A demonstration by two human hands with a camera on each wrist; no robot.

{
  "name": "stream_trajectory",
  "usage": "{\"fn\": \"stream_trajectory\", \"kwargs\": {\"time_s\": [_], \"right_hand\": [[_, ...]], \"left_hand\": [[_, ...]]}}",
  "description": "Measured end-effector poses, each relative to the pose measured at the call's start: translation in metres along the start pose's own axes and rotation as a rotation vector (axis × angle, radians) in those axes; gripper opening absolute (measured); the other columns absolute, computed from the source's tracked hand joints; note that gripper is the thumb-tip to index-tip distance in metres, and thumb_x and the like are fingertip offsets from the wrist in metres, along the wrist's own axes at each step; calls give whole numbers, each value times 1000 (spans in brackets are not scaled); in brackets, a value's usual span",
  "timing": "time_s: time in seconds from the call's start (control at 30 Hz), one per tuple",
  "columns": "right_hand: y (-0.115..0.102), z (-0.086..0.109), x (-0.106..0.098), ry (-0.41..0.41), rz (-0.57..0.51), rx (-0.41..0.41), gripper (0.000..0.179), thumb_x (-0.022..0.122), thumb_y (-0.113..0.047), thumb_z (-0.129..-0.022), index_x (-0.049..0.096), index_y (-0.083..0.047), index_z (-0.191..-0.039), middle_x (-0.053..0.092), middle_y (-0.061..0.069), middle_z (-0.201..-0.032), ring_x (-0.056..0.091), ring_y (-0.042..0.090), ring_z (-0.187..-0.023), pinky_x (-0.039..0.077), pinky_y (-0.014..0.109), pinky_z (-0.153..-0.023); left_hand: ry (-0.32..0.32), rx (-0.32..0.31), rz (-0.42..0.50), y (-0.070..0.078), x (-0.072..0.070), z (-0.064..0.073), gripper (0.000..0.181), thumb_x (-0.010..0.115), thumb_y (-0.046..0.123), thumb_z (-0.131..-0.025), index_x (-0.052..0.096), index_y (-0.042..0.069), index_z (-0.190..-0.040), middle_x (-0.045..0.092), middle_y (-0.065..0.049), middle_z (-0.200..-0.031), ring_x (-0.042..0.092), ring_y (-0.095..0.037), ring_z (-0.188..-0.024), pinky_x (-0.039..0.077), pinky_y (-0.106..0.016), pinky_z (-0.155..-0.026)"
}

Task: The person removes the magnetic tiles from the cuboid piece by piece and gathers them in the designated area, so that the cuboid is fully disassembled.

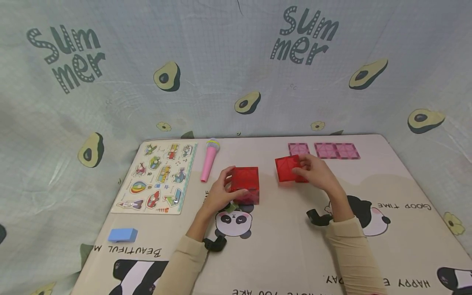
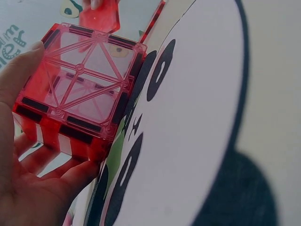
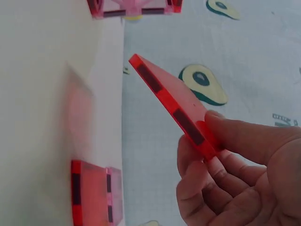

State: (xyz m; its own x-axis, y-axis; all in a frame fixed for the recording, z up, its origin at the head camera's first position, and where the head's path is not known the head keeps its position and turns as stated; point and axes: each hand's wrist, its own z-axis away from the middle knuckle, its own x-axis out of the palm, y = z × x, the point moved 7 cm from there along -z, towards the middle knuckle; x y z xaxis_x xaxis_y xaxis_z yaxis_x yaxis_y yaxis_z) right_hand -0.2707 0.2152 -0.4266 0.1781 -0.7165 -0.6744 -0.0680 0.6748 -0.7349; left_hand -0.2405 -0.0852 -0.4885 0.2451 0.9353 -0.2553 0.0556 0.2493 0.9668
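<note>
My left hand holds the left side of a red see-through box built of magnetic tiles, standing on the table mat. In the left wrist view, the thumb lies on one edge of the box and the other fingers curl along its side. Off to the right, my right hand pinches a single red magnetic tile by its edge, tilted and raised above the mat. Another red tile lies flat beneath that hand, partly covered in the head view.
Pink magnetic tiles lie along the back edge. Left of the box are a pink toy microphone and a picture puzzle board. A blue block rests near the left edge. A printed curtain hangs behind.
</note>
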Motion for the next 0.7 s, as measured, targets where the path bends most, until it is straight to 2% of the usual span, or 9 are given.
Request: {"fn": "stream_trajectory", "kwargs": {"time_s": [0.17,0.27,0.33,0.4,0.53,0.7], "right_hand": [[5,3,-17,74,-16,36,53,63,-25,-99,48,6,-139,57,27,-133,56,43,-123,50,57,-105],[9,6,-26,125,-24,41,53,60,-28,-100,48,7,-139,56,29,-136,55,44,-124,50,57,-103],[12,8,-33,162,-29,51,54,59,-32,-101,49,6,-138,58,28,-132,59,42,-118,56,51,-96],[16,10,-39,205,-41,54,54,59,-34,-101,51,6,-137,60,28,-128,61,40,-109,60,38,-85],[25,13,-50,270,-61,80,58,57,-37,-101,49,4,-141,61,26,-125,62,35,-100,51,14,-69],[39,16,-60,317,-75,141,62,55,-40,-102,46,3,-145,59,27,-128,60,35,-101,45,8,-65]], "left_hand": [[-3,7,8,-1,0,-1,85,81,28,-83,33,24,-153,43,-9,-152,45,-34,-141,49,-46,-108],[-7,9,11,-1,0,-1,85,81,26,-83,33,24,-153,42,-9,-152,45,-35,-141,48,-47,-109],[-9,7,14,-1,0,-1,86,82,25,-83,32,25,-153,42,-10,-152,45,-34,-141,48,-47,-110],[-9,6,16,-1,0,-1,86,82,25,-83,32,25,-153,42,-9,-152,45,-34,-141,47,-47,-111],[-4,7,18,-1,0,-1,86,82,25,-83,33,24,-153,43,-9,-152,46,-33,-141,47,-46,-111],[1,-6,9,-2,0,-1,85,83,29,-82,34,28,-152,44,-6,-151,46,-30,-141,48,-45,-111]]}}
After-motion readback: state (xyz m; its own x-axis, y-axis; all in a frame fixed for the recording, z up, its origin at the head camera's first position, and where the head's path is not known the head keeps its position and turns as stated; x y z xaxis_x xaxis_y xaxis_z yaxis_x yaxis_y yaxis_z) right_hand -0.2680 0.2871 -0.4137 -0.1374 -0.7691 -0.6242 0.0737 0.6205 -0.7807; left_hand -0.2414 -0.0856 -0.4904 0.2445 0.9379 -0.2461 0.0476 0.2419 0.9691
